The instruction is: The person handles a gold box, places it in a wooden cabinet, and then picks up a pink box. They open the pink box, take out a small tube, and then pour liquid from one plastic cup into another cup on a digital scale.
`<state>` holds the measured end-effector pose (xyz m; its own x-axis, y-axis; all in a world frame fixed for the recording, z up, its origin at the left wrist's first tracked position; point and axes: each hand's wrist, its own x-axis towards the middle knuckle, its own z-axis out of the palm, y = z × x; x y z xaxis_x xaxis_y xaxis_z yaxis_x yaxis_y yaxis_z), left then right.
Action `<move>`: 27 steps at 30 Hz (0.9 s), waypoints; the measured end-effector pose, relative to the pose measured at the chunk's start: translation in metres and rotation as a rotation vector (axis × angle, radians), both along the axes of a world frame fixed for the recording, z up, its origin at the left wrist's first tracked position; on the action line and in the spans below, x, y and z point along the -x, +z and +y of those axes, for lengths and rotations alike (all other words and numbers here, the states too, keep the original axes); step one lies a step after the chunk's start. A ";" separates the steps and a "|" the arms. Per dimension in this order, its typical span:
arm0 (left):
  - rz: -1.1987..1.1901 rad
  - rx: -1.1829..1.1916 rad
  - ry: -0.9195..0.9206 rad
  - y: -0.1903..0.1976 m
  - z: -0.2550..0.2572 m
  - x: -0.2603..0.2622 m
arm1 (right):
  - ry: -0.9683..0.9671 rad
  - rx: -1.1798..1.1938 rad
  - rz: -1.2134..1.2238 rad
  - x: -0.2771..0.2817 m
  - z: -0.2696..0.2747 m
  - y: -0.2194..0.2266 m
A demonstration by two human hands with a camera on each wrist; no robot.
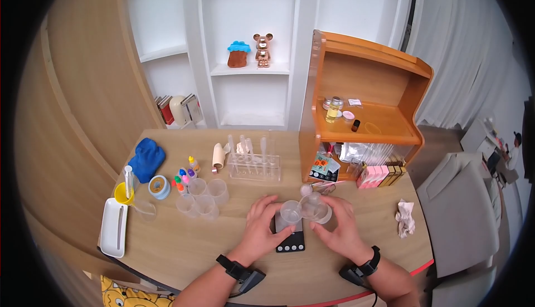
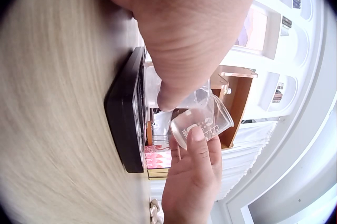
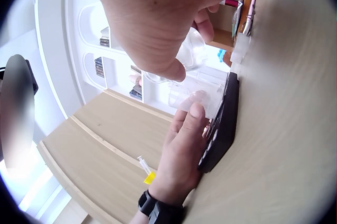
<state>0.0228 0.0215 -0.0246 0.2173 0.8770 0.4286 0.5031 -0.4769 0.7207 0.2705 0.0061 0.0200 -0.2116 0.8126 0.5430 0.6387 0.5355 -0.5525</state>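
Observation:
My left hand [image 1: 264, 226] has its thumb and fingers round a clear plastic cup [image 1: 290, 212], which stands on a black scale [image 1: 291, 242]. In my right hand [image 1: 341, 229] is a clear glass beaker [image 1: 315, 209], tilted to the left with its rim at the cup's rim. The left wrist view shows the beaker [image 2: 202, 124] leaning over the cup, pinched by the right thumb and fingers. From the right wrist view, the cup [image 3: 197, 95] sits low on the scale [image 3: 222, 124] with the left thumb against its side.
Left of the hands stand several clear cups [image 1: 218, 191] and small coloured bottles [image 1: 184, 178]. A test tube rack [image 1: 255, 169] is behind. White tray [image 1: 114, 228] lies far left, crumpled tissue [image 1: 405, 218] right. The wooden shelf unit [image 1: 365, 123] stands at the back right.

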 end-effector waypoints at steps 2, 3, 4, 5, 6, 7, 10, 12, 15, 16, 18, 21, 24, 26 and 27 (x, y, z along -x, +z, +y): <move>0.015 -0.005 -0.006 0.000 0.000 0.000 | -0.010 0.075 0.037 -0.001 -0.001 -0.009; 0.015 -0.012 -0.005 -0.001 0.000 0.001 | -0.012 0.148 0.062 -0.002 -0.001 -0.015; 0.031 -0.011 -0.017 -0.001 0.001 0.001 | -0.023 0.149 0.079 -0.004 -0.001 -0.020; 0.024 -0.015 -0.018 -0.003 0.001 0.001 | -0.015 0.177 0.122 -0.006 0.001 -0.024; 0.015 -0.019 -0.018 -0.004 0.001 0.001 | -0.006 0.205 0.164 -0.008 0.003 -0.027; 0.025 -0.019 -0.031 -0.004 0.001 0.001 | -0.017 0.205 0.176 -0.013 0.004 -0.029; 0.011 0.023 -0.068 -0.001 0.001 0.005 | -0.050 0.220 0.118 -0.025 0.008 -0.029; -0.004 0.117 -0.162 0.006 -0.002 0.014 | -0.083 0.298 0.171 -0.031 0.010 -0.028; 0.058 0.280 -0.304 0.026 -0.001 0.029 | -0.115 0.249 0.081 -0.038 0.015 -0.036; 0.061 0.282 -0.304 0.029 -0.001 0.031 | -0.115 0.251 0.084 -0.039 0.015 -0.036; 0.111 0.362 -0.352 0.031 0.000 0.034 | -0.135 0.208 0.022 -0.041 0.016 -0.035; 0.158 0.398 -0.365 0.033 0.000 0.035 | -0.083 0.287 0.136 -0.044 0.019 -0.039; 0.172 0.399 -0.380 0.033 0.000 0.034 | -0.116 0.232 0.101 -0.042 0.015 -0.033; 0.174 0.404 -0.384 0.034 -0.001 0.034 | -0.127 0.225 0.105 -0.040 0.015 -0.034; 0.170 0.404 -0.381 0.035 -0.001 0.034 | -0.129 0.213 0.104 -0.040 0.015 -0.035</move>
